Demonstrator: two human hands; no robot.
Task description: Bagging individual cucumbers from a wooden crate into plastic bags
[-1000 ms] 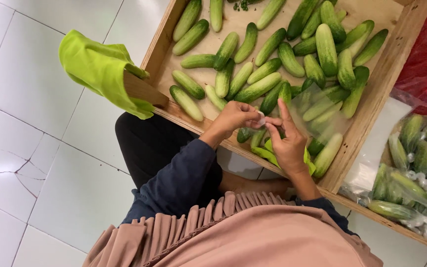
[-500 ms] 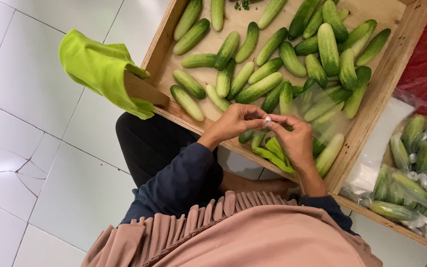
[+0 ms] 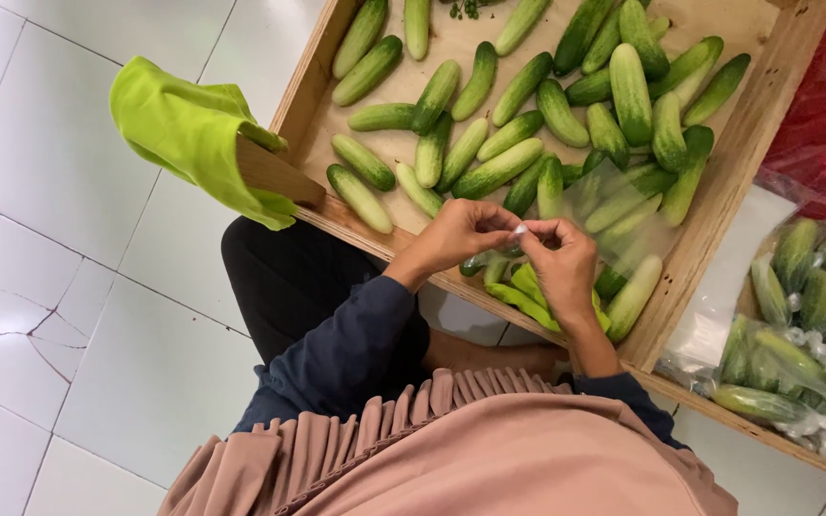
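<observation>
Clear plastic bag (image 3: 614,205) lies over the cucumbers (image 3: 528,105) in the wooden crate (image 3: 719,205), its neck drawn to the hands. In the head view, left hand (image 3: 456,237) and right hand (image 3: 561,268) meet, fingertips pinching a small white bit (image 3: 520,229), perhaps a tie. Sealing seems in hand; next calls for a firm twist. Filled bags (image 3: 800,315) sit right of the crate

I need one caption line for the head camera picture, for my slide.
Both hands, left hand and right hand, pinch a small white piece over a wooden tray of cucumbers.
</observation>
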